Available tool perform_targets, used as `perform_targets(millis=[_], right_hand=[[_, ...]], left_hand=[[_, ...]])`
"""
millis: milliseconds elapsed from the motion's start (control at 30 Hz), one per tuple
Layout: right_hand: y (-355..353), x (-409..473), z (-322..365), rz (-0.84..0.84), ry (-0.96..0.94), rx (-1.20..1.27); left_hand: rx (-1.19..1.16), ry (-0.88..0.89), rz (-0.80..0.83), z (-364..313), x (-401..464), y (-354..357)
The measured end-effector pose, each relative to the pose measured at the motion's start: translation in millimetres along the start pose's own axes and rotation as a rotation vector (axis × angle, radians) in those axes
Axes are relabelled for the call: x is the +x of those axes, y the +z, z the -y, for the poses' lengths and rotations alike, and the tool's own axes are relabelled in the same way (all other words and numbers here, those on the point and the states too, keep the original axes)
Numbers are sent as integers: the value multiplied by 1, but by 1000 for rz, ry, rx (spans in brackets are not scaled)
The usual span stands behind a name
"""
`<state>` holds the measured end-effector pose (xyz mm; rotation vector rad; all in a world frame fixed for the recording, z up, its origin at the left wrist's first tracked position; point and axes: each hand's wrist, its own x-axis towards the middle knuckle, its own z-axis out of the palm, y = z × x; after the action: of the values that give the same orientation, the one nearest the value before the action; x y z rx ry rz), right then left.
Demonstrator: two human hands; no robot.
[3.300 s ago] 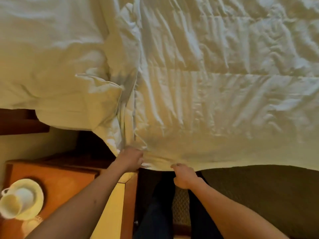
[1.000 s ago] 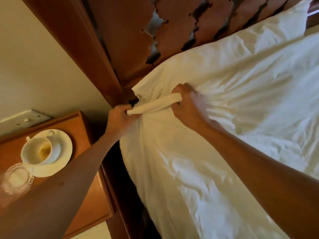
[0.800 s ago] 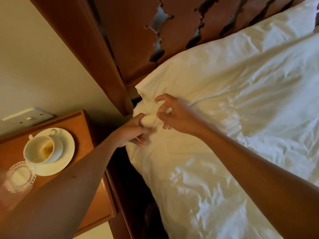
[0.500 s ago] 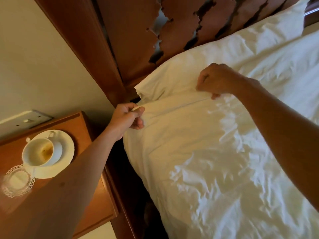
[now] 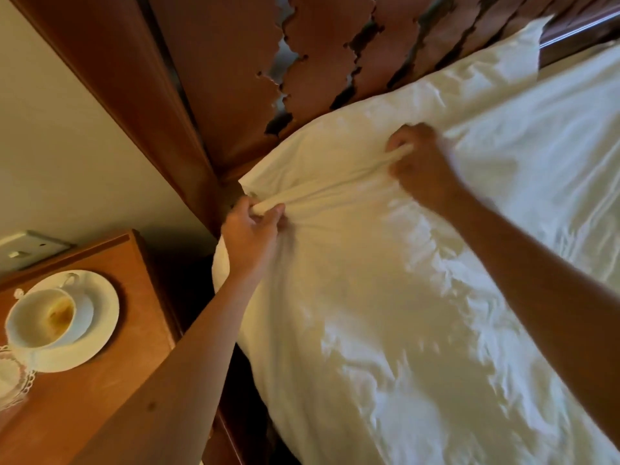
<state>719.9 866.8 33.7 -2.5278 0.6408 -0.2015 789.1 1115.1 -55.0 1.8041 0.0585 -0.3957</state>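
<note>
Both hands grip the sheet's (image 5: 385, 297) bunched top edge near the headboard (image 5: 241, 78): left hand (image 5: 250, 234) at the bed's corner beside the nightstand (image 5: 100, 380), right hand (image 5: 419, 166) farther along

Both hands are bunching up the top edge of the white sheet (image 5: 385, 297) up by the pillow (image 5: 385, 129) and wooden headboard (image 5: 235, 78). Left hand (image 5: 250, 234) grips the near-left end, right hand (image 5: 421, 167) the far-right end. Nightstand (image 5: 110, 380) on the left has a stained cup (image 5: 42, 322) on a saucer (image 5: 97, 327).
</note>
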Motion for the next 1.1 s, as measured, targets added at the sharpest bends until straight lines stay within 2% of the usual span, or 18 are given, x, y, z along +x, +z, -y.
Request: perform_targets(millis=[67, 100, 167, 267, 367, 467, 567, 667, 700, 733, 800, 867, 933, 1100], right_hand=[[32, -19, -15, 199, -113, -6], [43, -26, -19, 234, -130, -29], [55, -42, -18, 199, -131, 2], [62, -78, -20, -59, -118, 106], [74, -136, -56, -345, 92, 192], [90, -214, -106, -315, 462, 159], [110, -304, -145, -71, 691, 12], [125, -392, -167, 105, 726, -161], [126, -424, -174, 137, 714, -197], [127, -449, -177, 136, 686, -243], [127, -516, -200, 130, 733, -283], [128, -548, -201, 98, 753, -299], [129, -562, -198, 38, 742, -325], [146, -643, -215, -123, 886, -401]], left_hand=[[21, -170, -17, 21, -1, 5], [22, -205, 38, 29, -4, 7], [68, -152, 140, 40, -15, 12], [366, 84, 87, 49, -37, 22], [729, 338, 72, 56, -79, 43], [865, 617, 336, 70, -126, 69], [981, 798, 616, 97, -169, 97], [1036, 1061, 948, 133, -231, 126], [1052, 1109, 1048, 152, -256, 134], [1107, 1080, 1111, 165, -274, 137], [1191, 1027, 1116, 202, -317, 159], [1257, 972, 1049, 211, -317, 158], [1255, 1022, 961, 209, -299, 152], [1266, 1140, 893, 237, -306, 164]])
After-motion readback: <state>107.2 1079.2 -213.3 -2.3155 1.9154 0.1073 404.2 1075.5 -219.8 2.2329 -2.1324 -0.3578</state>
